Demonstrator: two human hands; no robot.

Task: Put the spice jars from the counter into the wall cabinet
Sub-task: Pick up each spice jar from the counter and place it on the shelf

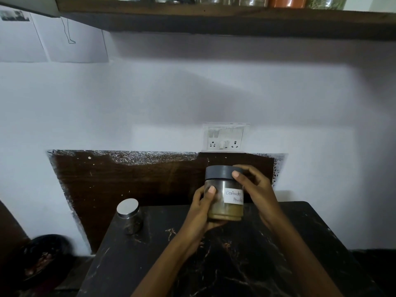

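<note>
A glass spice jar (227,209) with a grey lid and a white handwritten label holds brownish powder. I hold it above the black marble counter (235,264). My left hand (201,209) grips its body from the left and below. My right hand (255,189) curls round the lid and the right side. A second jar (130,215) with a shiny metal lid stands on the counter's far left corner. High above, a dark wooden shelf (214,20) carries several jars along its top.
A switch and socket plate (225,137) is on the white wall just above the held jar. A dark wood panel (128,185) backs the counter. Papers (64,41) hang at upper left. A dark bowl (40,258) sits low on the left.
</note>
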